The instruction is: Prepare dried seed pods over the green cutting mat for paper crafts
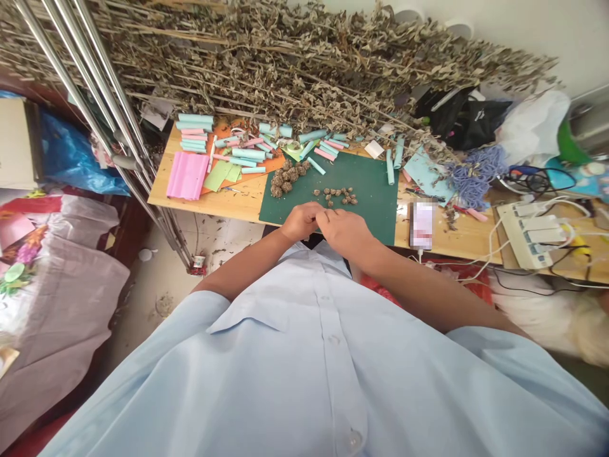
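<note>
My left hand (pixel 301 221) and my right hand (pixel 343 228) meet at the front edge of a dark green mat (pixel 368 184). Their fingers are curled and pressed together; whatever lies between them is hidden. Just beyond my fingers is a scatter of small brown crumbly balls (pixel 341 195). Larger brown balls (pixel 281 182) are heaped on the mat to the left. A short blue paper roll (pixel 316 166) lies behind them on the mat.
Blue and pink paper rolls (pixel 250 154) and pink paper (pixel 186 176) cover the table's left. Dried plant stalks (pixel 285 70) stretch across the back. To the right are a phone (pixel 423 225), purple yarn (pixel 476 174) and a power strip (pixel 523 231) with cables. Metal poles (pixel 102 95) stand left.
</note>
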The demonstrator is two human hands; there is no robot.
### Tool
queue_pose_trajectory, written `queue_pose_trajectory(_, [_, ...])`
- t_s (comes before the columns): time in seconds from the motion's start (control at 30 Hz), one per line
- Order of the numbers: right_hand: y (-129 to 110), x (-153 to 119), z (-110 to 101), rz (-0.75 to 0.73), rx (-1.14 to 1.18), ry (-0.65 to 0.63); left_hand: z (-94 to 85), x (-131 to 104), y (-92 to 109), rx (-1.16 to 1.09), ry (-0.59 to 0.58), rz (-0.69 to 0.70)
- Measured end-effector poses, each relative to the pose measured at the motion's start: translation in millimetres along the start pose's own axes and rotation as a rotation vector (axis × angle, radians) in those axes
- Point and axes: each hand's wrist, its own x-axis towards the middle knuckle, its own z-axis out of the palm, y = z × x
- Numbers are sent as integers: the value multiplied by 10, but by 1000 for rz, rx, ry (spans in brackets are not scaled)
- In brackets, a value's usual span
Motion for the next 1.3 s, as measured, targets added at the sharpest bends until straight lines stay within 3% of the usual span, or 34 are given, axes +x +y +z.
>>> queue_pose_trajectory(0.13, [45, -8, 56, 36, 74, 51, -2, 8, 10, 11, -2, -10])
queue_pose_trajectory(0.33, [250, -148, 499, 306, 573, 504, 34, 21, 30, 105, 8, -75])
queue_pose_trajectory(0.47, [149, -134, 708, 342, 742, 624, 34, 18, 32, 125, 13, -90])
queue_pose_trajectory(0.67, [43, -25, 755, 363, 731, 656, 9, 16, 46, 129, -11, -92])
queue_pose_trajectory(0.93, [48, 0, 610, 387, 749, 620, 31, 11, 11, 134, -1, -82])
queue_pose_trajectory(1.1, [65, 59, 650, 530, 1030, 618, 18, 21, 38, 115, -18, -112])
queue_pose_trajectory(1.3, [151, 145, 725, 677, 1524, 497, 5, 35, 92, 109, -22, -126])
